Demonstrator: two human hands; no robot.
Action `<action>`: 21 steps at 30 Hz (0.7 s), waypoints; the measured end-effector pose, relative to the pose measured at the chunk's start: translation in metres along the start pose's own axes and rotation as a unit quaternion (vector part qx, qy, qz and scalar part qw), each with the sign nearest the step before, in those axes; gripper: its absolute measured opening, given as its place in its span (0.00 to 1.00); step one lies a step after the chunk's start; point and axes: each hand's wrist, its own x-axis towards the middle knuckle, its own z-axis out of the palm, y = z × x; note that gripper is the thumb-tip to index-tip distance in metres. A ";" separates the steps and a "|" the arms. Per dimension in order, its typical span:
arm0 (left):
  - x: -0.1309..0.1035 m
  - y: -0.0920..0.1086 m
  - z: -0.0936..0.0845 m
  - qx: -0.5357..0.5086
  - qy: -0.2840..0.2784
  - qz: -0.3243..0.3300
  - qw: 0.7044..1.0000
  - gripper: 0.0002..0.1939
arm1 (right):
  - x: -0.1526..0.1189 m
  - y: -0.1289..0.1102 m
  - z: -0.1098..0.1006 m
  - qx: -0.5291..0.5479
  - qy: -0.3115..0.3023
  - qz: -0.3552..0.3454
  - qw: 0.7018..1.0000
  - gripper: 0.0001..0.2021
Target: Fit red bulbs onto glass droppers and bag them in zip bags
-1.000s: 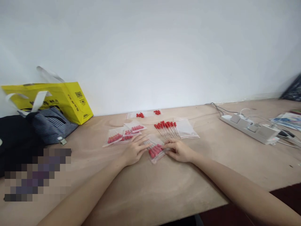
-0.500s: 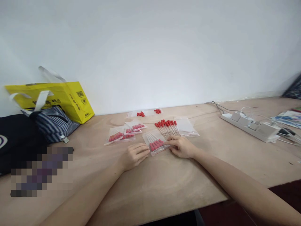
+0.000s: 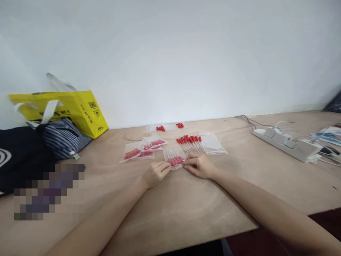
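Observation:
A clear zip-lock bag [image 3: 174, 153] of glass droppers with red rubber bulbs lies on the table in front of me, bulbs toward me. My left hand [image 3: 157, 173] pinches its lower left corner, fingers together. On the opposite corner, my right hand [image 3: 199, 165] is closed with thumb and fingers pinching the edge. Just beyond that hand, loose droppers [image 3: 190, 143] are fanned out, red bulbs pointing away. Flat bags [image 3: 213, 144] lie beside them on the right. Filled bags of droppers [image 3: 133, 153] overlap to the left.
Loose red bulbs [image 3: 160, 128] rest on clear bags near the wall. On the right is a white power strip [image 3: 286, 144] with plugs and cables. A yellow bag [image 3: 87, 113], a striped pouch [image 3: 66, 137] and a black bag [image 3: 23, 156] stand at the left.
My left hand has come in to pinch the bag's left corner. The bag now lies straighter, its near edge between both hands. My right hand has shifted slightly toward that edge.

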 end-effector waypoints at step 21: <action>0.011 0.002 0.003 -0.005 0.149 -0.020 0.989 0.06 | 0.016 0.002 0.013 -0.279 0.137 -0.199 0.930 0.15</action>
